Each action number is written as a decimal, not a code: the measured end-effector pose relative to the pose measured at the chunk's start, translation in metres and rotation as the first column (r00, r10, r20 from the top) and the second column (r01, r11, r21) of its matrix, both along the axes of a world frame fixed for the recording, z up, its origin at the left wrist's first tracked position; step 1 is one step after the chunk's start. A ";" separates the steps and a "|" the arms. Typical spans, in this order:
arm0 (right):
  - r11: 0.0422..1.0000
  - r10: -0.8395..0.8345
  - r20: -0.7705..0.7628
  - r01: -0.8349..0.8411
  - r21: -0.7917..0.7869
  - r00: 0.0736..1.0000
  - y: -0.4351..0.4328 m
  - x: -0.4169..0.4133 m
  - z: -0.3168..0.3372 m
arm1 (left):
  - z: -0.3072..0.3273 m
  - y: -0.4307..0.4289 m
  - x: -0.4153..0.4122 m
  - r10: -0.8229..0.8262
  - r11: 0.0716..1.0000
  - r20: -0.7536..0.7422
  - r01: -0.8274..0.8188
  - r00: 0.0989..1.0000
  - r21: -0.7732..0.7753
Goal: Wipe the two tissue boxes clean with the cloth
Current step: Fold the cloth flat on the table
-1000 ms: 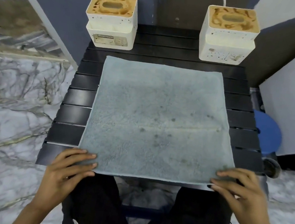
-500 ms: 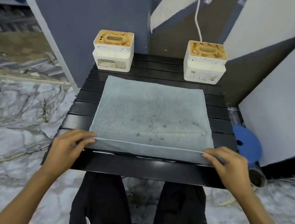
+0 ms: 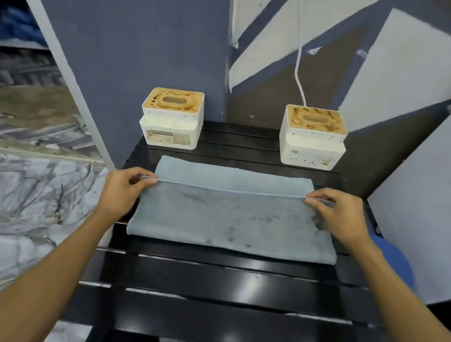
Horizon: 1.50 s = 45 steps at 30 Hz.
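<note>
A light blue cloth (image 3: pixel 230 217) with dark spots lies on the black slatted table (image 3: pixel 218 286), its near half folded over toward the far edge. My left hand (image 3: pixel 122 189) pinches the folded edge's left corner and my right hand (image 3: pixel 338 216) pinches its right corner. Two white tissue boxes with stained wooden lids stand at the table's far end: the left tissue box (image 3: pixel 171 117) has a label on its front, the right tissue box (image 3: pixel 313 136) is speckled with brown spots. Both boxes stand beyond the cloth, apart from it.
A grey wall panel (image 3: pixel 423 212) leans close on the right, with a blue round object (image 3: pixel 395 262) beneath it. A white cable (image 3: pixel 300 52) hangs behind the right box. Marble floor (image 3: pixel 24 203) lies to the left. My dark-trousered legs show under the table.
Both hands lifted the cloth's near edge and carried it away from me, folding the cloth roughly in half. The camera view also pulled back and up.
</note>
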State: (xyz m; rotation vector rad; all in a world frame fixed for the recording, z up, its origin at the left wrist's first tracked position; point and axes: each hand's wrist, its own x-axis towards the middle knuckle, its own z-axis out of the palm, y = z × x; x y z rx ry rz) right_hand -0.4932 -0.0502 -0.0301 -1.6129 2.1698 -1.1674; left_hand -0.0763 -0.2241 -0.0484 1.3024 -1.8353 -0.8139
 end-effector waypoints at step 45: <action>0.907 0.421 -0.284 -0.403 0.123 0.862 -0.095 0.271 -0.047 | -0.008 -0.105 -0.026 -0.258 0.964 0.217 0.235 0.942 0.127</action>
